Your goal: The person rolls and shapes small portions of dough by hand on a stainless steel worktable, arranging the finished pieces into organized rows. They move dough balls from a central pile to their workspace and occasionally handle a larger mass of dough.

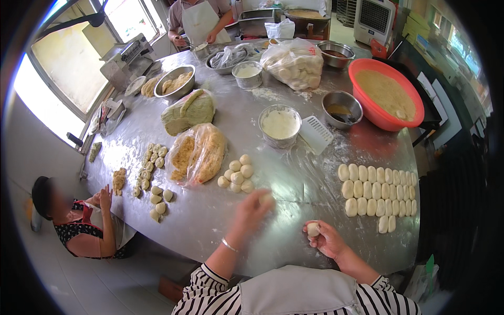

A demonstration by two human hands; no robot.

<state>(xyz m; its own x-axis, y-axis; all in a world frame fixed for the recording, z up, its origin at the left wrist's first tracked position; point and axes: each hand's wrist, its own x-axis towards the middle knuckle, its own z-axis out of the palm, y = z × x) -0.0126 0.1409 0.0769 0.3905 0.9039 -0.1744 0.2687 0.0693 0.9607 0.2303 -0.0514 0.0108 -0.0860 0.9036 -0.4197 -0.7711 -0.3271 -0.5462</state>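
My left hand, with a bangle at the wrist, is blurred above the steel table. Its curled fingers appear to hold a pale dough lump, though the blur hides the detail. Just beyond that hand lies a cluster of smooth round dough balls. In my right hand, near the table's front edge, a pale dough ball sits between thumb and fingers. Farther right, oblong dough pieces lie in rows, with two more pieces in front of them.
Bags of crumbly filling and green dough stand left of a flour tub and white slotted scraper. A red basin stands back right. Co-workers stand at left and far side.
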